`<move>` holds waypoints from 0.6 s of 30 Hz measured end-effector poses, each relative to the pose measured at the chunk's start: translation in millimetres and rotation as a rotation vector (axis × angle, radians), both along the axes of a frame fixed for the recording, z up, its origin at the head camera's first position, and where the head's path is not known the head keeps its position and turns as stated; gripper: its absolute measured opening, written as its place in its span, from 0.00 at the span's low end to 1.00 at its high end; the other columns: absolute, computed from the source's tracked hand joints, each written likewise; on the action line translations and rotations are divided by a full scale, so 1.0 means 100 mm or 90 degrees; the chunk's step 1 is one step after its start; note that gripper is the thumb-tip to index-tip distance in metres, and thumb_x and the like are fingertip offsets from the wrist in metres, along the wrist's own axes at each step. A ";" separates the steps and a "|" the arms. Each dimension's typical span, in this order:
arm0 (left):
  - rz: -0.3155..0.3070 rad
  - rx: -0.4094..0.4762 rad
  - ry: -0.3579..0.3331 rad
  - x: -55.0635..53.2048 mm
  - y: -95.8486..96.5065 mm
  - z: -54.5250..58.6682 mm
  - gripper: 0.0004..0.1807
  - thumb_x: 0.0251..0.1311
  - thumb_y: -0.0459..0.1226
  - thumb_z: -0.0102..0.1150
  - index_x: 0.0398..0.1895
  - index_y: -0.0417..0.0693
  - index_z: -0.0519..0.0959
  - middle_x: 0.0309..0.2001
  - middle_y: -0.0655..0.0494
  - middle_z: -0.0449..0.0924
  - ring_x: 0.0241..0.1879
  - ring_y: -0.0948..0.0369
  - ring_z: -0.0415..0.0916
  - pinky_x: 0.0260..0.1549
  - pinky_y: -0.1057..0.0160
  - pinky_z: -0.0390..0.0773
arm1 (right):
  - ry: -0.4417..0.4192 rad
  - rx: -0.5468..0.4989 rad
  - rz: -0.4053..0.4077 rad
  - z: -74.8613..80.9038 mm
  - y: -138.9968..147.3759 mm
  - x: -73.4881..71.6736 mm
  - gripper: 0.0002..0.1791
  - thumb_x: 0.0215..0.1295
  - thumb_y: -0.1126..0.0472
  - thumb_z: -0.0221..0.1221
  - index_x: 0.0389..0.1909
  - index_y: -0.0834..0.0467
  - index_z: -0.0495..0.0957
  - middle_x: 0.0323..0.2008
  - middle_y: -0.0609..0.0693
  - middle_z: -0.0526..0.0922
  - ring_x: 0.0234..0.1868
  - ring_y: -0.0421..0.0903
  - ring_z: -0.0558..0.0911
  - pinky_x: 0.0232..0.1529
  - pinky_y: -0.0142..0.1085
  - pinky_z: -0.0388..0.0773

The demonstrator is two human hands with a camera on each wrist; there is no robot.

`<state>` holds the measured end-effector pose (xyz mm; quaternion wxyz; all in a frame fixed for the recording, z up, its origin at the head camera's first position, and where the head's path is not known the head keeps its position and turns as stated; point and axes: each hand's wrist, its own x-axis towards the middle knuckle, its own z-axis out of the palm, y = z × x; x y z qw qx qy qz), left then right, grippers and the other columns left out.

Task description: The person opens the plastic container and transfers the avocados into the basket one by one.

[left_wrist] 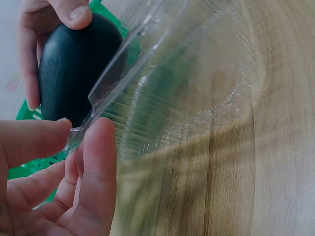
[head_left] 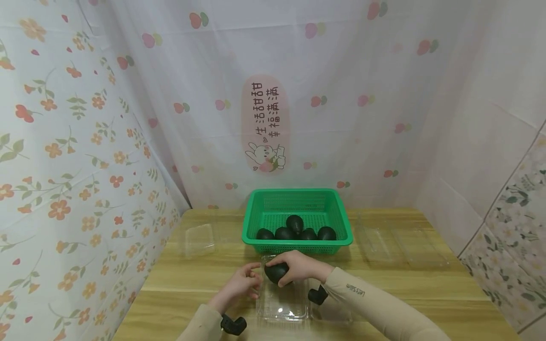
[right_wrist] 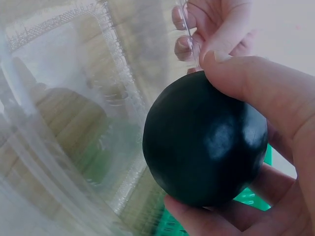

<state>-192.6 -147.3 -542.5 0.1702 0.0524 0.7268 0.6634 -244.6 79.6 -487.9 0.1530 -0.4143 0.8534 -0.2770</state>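
My right hand [head_left: 300, 265] grips a dark, smooth avocado [head_left: 276, 273] over the far end of a clear plastic box [head_left: 283, 303]. In the right wrist view the thumb lies on one side of the avocado [right_wrist: 204, 140] and the fingers on the other. My left hand [head_left: 243, 285] is at the box's left side. The left wrist view shows its thumb and fingers [left_wrist: 98, 167] pinching the box's rim. Beyond the hands, a green basket [head_left: 298, 247] holds several more avocados [head_left: 294, 223].
Another clear box [head_left: 199, 238] sits at the table's left. Clear plastic containers [head_left: 377, 244] lie on the right. A further clear piece [head_left: 330, 312] is under my right forearm. A printed curtain [head_left: 341, 142] hangs behind the wooden table [head_left: 170, 293].
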 end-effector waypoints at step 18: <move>0.005 0.003 -0.002 0.02 0.02 0.02 0.31 0.63 0.29 0.54 0.68 0.28 0.59 0.35 0.51 0.71 0.28 0.60 0.73 0.22 0.64 0.81 | -0.005 -0.013 0.003 0.16 0.07 -0.03 0.32 0.51 0.59 0.72 0.61 0.51 0.77 0.58 0.47 0.77 0.51 0.39 0.76 0.42 0.29 0.76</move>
